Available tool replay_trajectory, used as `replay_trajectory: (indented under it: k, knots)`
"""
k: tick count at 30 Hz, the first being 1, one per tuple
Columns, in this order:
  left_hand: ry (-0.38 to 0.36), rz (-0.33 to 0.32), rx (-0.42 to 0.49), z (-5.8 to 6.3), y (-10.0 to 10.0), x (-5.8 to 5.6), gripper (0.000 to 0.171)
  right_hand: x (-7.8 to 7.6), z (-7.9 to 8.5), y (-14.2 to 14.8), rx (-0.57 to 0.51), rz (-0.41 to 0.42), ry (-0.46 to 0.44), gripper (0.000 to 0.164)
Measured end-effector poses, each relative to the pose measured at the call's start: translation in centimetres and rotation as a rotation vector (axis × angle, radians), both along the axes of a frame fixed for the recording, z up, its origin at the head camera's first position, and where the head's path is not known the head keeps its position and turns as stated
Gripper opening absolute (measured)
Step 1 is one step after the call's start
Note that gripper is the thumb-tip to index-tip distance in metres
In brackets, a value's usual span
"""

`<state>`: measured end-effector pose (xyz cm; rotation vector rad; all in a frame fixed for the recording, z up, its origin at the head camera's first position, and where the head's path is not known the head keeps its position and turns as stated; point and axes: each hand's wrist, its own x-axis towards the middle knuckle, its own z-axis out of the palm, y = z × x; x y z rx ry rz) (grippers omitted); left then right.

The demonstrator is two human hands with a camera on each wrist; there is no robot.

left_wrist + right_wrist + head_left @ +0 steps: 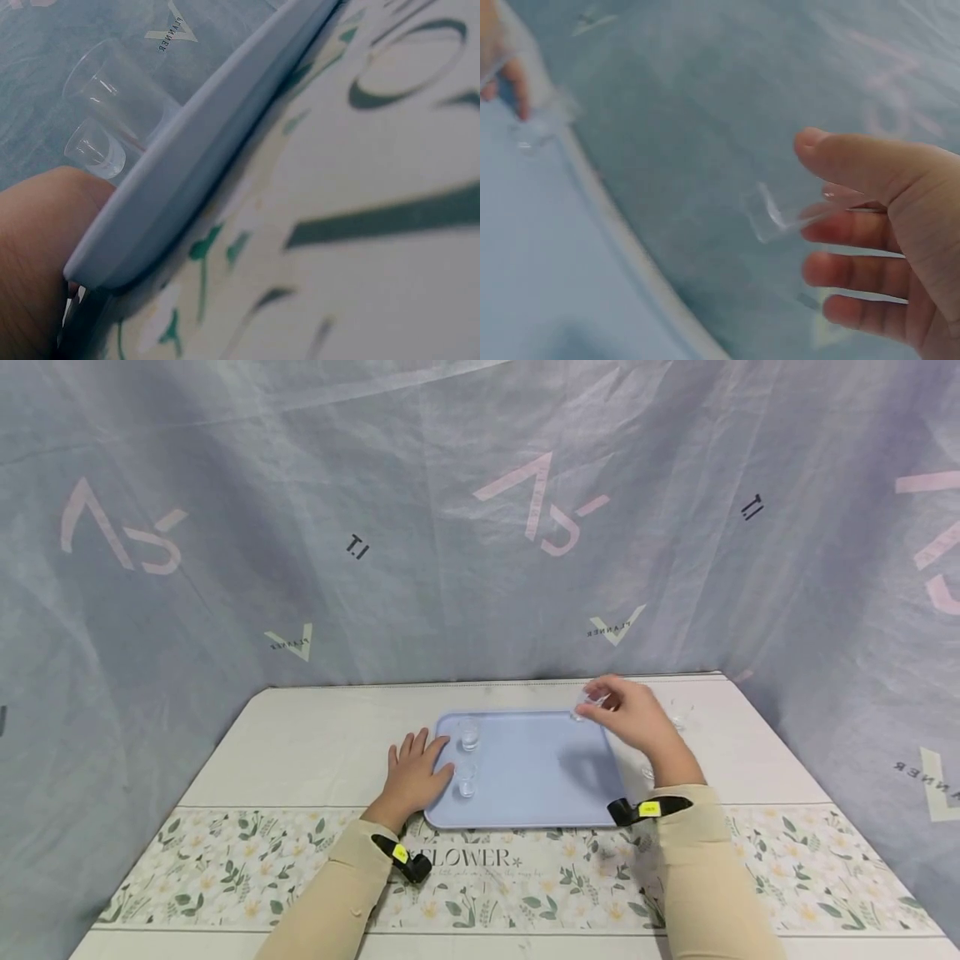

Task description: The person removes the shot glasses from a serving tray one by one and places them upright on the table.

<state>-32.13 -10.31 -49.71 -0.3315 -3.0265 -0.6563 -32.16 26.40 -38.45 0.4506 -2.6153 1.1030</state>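
Observation:
A pale blue tray point(532, 772) lies on the table. Two clear glasses stand near its left side, one farther back point(468, 739) and one nearer the front point(467, 787). My left hand point(417, 775) rests at the tray's left edge with fingers spread, its thumb reaching toward the front glass. Over the tray's back right corner, my right hand point(628, 714) pinches a small clear glass point(581, 705) between thumb and fingers. In the right wrist view that glass point(769, 217) is faint and partly hidden by the fingers.
To the right of the tray stand more clear glassware, one piece toward the back point(678, 720) and another beside the tray point(648, 772), partly hidden by my right arm. A floral cloth strip point(525, 885) crosses the table in front. Grey-blue curtains point(450, 568) hang behind and at the sides.

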Motion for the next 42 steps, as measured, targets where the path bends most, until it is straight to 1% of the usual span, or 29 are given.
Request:
replay_trajectory:
  k: [4, 6, 9, 11, 13, 17, 19, 25, 28, 29, 33, 37, 40, 42]
  knots:
    - [-0.009, -0.005, 0.003, 0.1, 0.1, 0.1, 0.061, 0.9, 0.7, 3.5, -0.024, -0.216, 0.065, 0.039]
    - [-0.007, -0.008, 0.001, 0.2, 0.1, 0.1, 0.061, 1.7, 0.9, 5.3, -0.015, -0.318, 0.051, 0.044]
    - [-0.007, -0.012, -0.002, 0.5, 0.1, 0.0, 0.061, 2.9, 0.9, 7.7, 0.014, -0.439, -0.021, 0.053]
    - [-0.003, -0.012, -0.002, 0.6, 0.1, -0.1, 0.06, 3.6, 0.7, 9.1, 0.036, -0.482, -0.092, 0.056]
    - [0.0, -0.011, -0.002, 0.6, 0.0, -0.1, 0.06, 4.0, 0.4, 10.2, 0.069, -0.507, -0.164, 0.058]
    - [0.006, -0.006, 0.004, 0.5, -0.1, -0.1, 0.059, 4.2, -0.1, 11.7, 0.155, -0.497, -0.293, 0.054]
    - [0.007, -0.005, 0.005, 0.4, -0.1, -0.1, 0.059, 4.2, -0.5, 12.2, 0.175, -0.481, -0.354, 0.052]
    - [0.001, -0.001, 0.001, 0.5, 0.0, 0.3, 0.059, 3.6, -2.1, 12.8, 0.158, -0.42, -0.541, 0.05]
    - [0.001, -0.002, -0.002, 0.7, 0.1, 0.5, 0.058, 3.4, -2.7, 12.7, 0.149, -0.41, -0.599, 0.05]
    - [0.003, -0.002, -0.003, 0.8, 0.1, 0.6, 0.058, 3.5, -2.8, 12.7, 0.144, -0.412, -0.611, 0.05]
    - [0.002, -0.004, -0.002, 0.7, 0.2, 0.6, 0.058, 3.6, -2.8, 12.5, 0.135, -0.407, -0.611, 0.051]
    - [0.002, -0.003, -0.005, 0.4, 0.2, 0.3, 0.059, 3.6, -2.3, 12.5, 0.159, -0.375, -0.607, 0.061]
    - [0.002, -0.004, -0.002, 0.2, 0.2, 0.2, 0.06, 3.5, -1.7, 12.2, 0.178, -0.381, -0.57, 0.069]
    - [0.003, -0.004, 0.001, 0.2, 0.2, 0.2, 0.06, 3.4, -1.3, 11.7, 0.177, -0.411, -0.521, 0.071]
